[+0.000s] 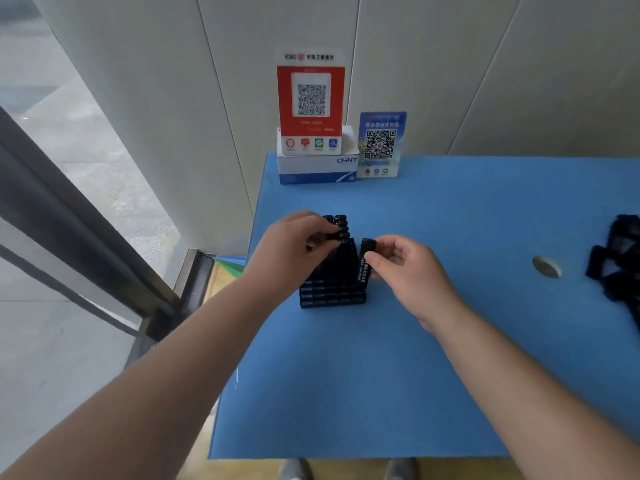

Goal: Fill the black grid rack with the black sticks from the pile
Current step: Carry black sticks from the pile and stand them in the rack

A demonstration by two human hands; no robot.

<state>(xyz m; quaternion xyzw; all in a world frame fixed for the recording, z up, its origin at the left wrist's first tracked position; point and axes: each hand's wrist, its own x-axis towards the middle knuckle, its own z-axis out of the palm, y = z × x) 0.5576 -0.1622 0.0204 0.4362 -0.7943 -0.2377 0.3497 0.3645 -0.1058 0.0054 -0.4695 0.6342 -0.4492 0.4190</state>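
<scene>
The black grid rack (332, 292) stands on the blue mat (415, 375), a little left of its middle, with several black sticks (341, 225) upright in its far rows. My left hand (294, 247) reaches over the rack's top left, fingers pinched on a black stick among those in the rack. My right hand (408, 268) holds another black stick (366, 252) with white lettering upright, just beside the rack's right edge. The pile of black sticks (620, 258) lies at the mat's right edge, partly cut off by the frame.
A white and blue CHNT box (317, 168) with a red QR sign (311, 105) on it stands at the mat's far left; a blue QR card (381, 143) leans beside it. A round hole (546, 267) sits in the mat at right. A glass door frame (69, 220) is on the left.
</scene>
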